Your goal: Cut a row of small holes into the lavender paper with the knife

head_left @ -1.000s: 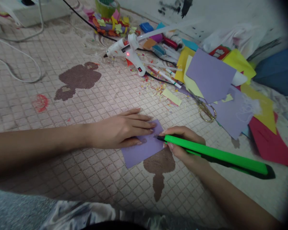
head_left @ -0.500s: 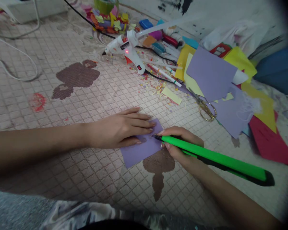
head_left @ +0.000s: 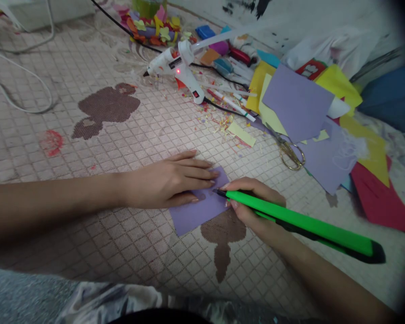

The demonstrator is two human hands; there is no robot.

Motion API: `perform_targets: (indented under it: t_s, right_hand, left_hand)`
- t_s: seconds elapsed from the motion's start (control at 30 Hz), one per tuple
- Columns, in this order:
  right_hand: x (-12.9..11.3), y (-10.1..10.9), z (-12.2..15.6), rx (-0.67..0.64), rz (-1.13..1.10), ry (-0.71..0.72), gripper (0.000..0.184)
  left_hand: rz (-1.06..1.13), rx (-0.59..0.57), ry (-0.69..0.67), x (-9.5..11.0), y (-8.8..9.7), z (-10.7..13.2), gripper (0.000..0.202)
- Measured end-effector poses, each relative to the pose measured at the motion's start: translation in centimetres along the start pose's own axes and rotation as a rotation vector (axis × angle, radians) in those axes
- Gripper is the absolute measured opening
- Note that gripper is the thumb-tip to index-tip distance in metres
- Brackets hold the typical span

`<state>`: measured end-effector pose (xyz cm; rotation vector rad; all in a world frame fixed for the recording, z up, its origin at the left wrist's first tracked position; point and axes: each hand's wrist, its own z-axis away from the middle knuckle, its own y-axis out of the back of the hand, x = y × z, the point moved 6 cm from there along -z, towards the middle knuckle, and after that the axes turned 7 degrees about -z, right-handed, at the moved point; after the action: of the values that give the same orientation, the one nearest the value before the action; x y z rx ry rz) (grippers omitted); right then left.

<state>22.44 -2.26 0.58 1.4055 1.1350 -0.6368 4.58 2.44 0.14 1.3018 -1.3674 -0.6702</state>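
Observation:
My left hand [head_left: 167,182] lies flat on a small lilac paper sheet [head_left: 194,216], pressing it to the woven floor mat [head_left: 121,252] with fingers spread a little. My right hand [head_left: 253,204] is shut around a bright green utility knife [head_left: 299,227] with a black end. The knife's dark tip rests on the paper's right part, close to my left fingertips. The paper's lower right corner lies over a brown shape in the mat's pattern.
Behind the hands are a white hot glue gun [head_left: 177,67] with a lit red light, gold scissors [head_left: 290,153], and paper scraps. Overlapping lilac, yellow and red sheets [head_left: 297,101] are piled at the right. Pens, craft supplies and black and white cables lie farther back.
The view has drifted slightly. The knife's tip has shifted slightly left and its black end sits a little lower. My left hand and the lilac paper stay in nearly the same place.

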Motion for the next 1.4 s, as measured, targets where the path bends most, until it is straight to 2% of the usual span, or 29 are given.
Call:
perform_targets:
  t_s: [0.43, 0.57, 0.67, 0.8, 0.93, 1.03, 1.13, 1.4]
  right_hand:
    - [-1.4, -0.5, 0.0, -0.017, -0.017, -0.028, 0.026]
    - [-1.4, 0.7, 0.6, 0.151, -0.031, -0.015, 0.020]
    - [-0.4, 1.5, 1.4, 0.270, -0.095, -0.072, 0.017]
    - [1.0, 1.2, 2.1, 0.274, -0.247, -0.147, 0.017]
    - [0.7, 1.3, 2.2, 0.266, -0.257, -0.127, 0.017]
    - [0.3, 1.6, 2.3, 0.235, -0.279, -0.146, 0.017]
    - [0.2, 2.1, 2.4, 0.172, -0.362, -0.234, 0.018]
    - [0.3, 2.6, 1.9, 0.160, -0.882, -0.476, 0.014]
  left_hand:
    - [-0.008, 0.009, -0.013, 0.1, 0.0, 0.0, 0.037]
    - [-0.019, 0.005, -0.012, 0.1, 0.0, 0.0, 0.039]
    - [-0.022, 0.009, -0.015, 0.1, 0.0, 0.0, 0.040]
    - [0.043, 0.103, -0.001, 0.1, 0.6, 0.2, 0.045]
    - [0.111, 0.268, 0.115, -0.1, 1.9, 0.7, 0.034]
    - [0.109, 0.318, 0.197, 0.0, 2.6, 1.0, 0.024]
    - [0.122, 0.311, 0.263, 0.1, 2.8, 1.1, 0.023]
    - [0.205, 0.250, 0.455, -0.2, 2.7, 1.3, 0.025]
